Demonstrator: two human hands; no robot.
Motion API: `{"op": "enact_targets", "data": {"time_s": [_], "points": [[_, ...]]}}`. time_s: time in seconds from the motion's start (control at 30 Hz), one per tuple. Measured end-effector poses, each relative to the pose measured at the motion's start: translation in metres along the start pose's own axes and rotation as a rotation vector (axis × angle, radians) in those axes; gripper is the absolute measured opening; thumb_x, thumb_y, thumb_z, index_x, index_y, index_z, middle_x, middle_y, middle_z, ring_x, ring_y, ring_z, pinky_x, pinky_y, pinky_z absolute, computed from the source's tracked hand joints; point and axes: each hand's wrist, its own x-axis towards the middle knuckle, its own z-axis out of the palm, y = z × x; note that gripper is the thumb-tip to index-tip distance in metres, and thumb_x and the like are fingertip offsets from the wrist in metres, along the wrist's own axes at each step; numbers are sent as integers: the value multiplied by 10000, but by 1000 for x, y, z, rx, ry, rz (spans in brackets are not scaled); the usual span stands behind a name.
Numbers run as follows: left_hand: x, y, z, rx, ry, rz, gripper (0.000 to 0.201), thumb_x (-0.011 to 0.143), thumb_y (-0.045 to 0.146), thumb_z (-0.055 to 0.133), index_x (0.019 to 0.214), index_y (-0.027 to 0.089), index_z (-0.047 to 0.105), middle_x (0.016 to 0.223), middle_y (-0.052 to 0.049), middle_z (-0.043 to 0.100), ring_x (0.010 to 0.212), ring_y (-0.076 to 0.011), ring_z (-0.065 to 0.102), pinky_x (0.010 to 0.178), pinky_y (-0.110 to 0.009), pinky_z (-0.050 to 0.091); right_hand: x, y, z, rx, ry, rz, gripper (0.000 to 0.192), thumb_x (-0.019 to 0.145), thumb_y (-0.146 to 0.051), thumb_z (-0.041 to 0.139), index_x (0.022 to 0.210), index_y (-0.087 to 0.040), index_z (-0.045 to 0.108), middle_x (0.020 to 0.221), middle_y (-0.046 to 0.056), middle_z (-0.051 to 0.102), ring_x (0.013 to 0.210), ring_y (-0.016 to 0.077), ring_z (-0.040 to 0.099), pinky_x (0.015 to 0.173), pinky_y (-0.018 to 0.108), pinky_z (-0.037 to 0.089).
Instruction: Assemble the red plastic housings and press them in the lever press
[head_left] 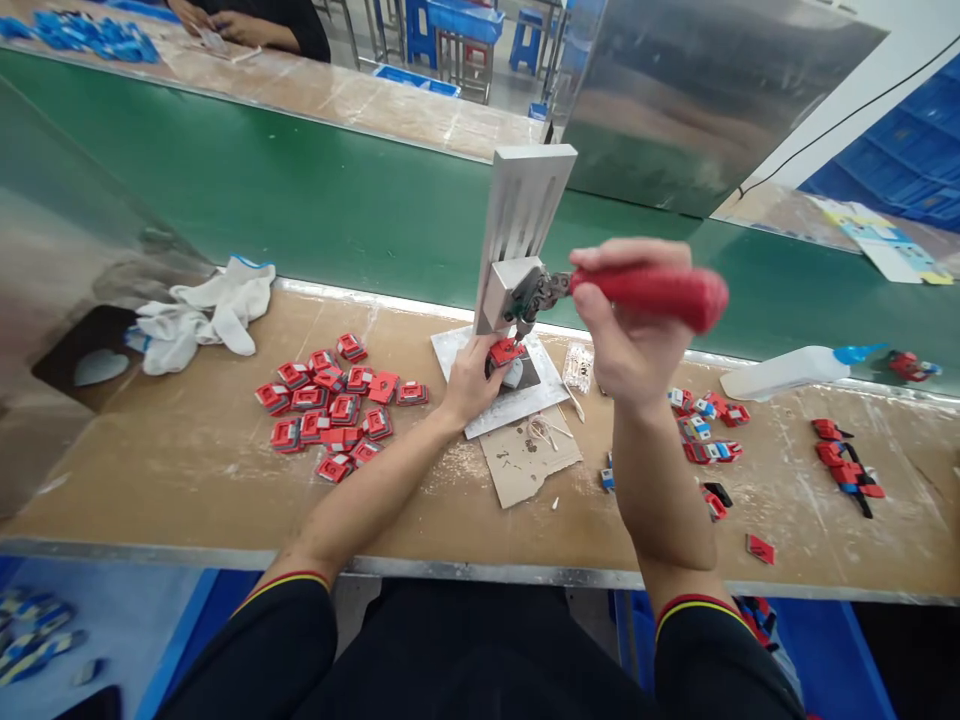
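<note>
Red part (507,351) pinched in left hand (471,382), over the plate (551,385), just under the press (517,280); red lever (652,290) clasped in right hand (637,350). Farther left, piled red pieces (345,408). Possible trouble: nipped left hand or crooked result, from grip so close or part slipping askew.

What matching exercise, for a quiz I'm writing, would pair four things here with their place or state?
1. Left hand
2. Right hand
3. Gloves
4. Bottle

A. Gripping a red handle
B. Lying down, blue-tipped
C. At a red piece below the press
D. Left of the red pile

Pairs: 1-C, 2-A, 3-D, 4-B.
</note>
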Motion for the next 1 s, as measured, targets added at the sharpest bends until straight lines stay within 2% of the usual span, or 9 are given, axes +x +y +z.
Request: {"op": "enact_targets", "data": {"time_s": [0.13, 0.3, 0.4, 0.5, 0.57, 0.67, 0.83, 0.9, 1.0], "points": [[-3, -2, 5, 25, 28, 33, 356, 928, 160, 717, 1268, 171, 613, 1225, -131, 745, 1158, -292, 719, 997, -465, 583, -43, -4, -5, -102, 16, -52, 111, 980, -320, 693, 1067, -296, 629, 1152, 37, 706, 1204, 273, 714, 1133, 599, 567], [-4, -6, 7, 57, 42, 71, 373, 924, 151, 731, 1276, 197, 616, 1240, -121, 761, 1181, -285, 726, 1003, -457, 576, -80, 16, -18, -77, -102, 5, 365, 985, -239, 640, 1313, -392, 595, 1491, 20, 612, 1411, 283, 615, 1181, 579, 533], [-5, -8, 8, 59, 31, 88, 385, 921, 158, 745, 1282, 209, 621, 1237, -117, 779, 1147, -279, 747, 981, -454, 574, -82, 14, -36, 125, -95, 301, 324, 1043, -333, 533, 1361, -393, 514, 1461, 50, 618, 1223, 248, 729, 928, 447, 667], [-6, -10, 9, 49, 37, 102, 386, 927, 168, 743, 1293, 202, 626, 1230, -120, 789, 1110, -275, 764, 964, -446, 568, -64, -6, -43, 387, -268, 723, 324, 1039, -539, 495, 1265, -307, 484, 1171, 73, 712, 850, 203, 772, 633, 349, 644], [-6, -10, 10, 47, 48, 109, 378, 939, 181, 733, 1302, 192, 629, 1231, -125, 790, 1114, -275, 765, 962, -437, 563, -50, -21, -39, 491, -397, 930, 403, 971, -574, 624, 1200, -281, 467, 991, 24, 693, 647, 147, 695, 511, 301, 571], [-6, -11, 11, 50, 58, 121, 367, 944, 206, 739, 1296, 185, 636, 1214, -128, 796, 1098, -272, 770, 953, -425, 562, -35, -34, -27, 581, -429, 1066, 430, 890, -505, 764, 1097, -276, 465, 798, -77, 563, 451, 44, 456, 384, 231, 378], [-7, -12, 13, 52, 72, 126, 372, 941, 224, 750, 1295, 195, 640, 1204, -124, 799, 1083, -270, 775, 950, -420, 570, -41, -31, -14, 591, -369, 1109, 393, 911, -571, 718, 1007, -271, 482, 695, -114, 402, 421, 26, 235, 357, 231, 168], [-8, -12, 14, 58, 77, 113, 371, 937, 218, 752, 1291, 197, 641, 1214, -126, 797, 1095, -271, 775, 952, -422, 575, -51, -25, -9, 506, -335, 1038, 426, 921, -642, 685, 934, -265, 487, 645, -116, 344, 423, 39, 221, 369, 242, 177], [-9, -11, 13, 62, 56, 82, 377, 932, 205, 751, 1293, 202, 641, 1217, -127, 799, 1106, -270, 775, 959, -427, 583, -69, -8, 5, 290, -206, 835, 469, 925, -697, 650, 857, -255, 509, 626, -84, 371, 485, 75, 324, 436, 260, 288]]}}
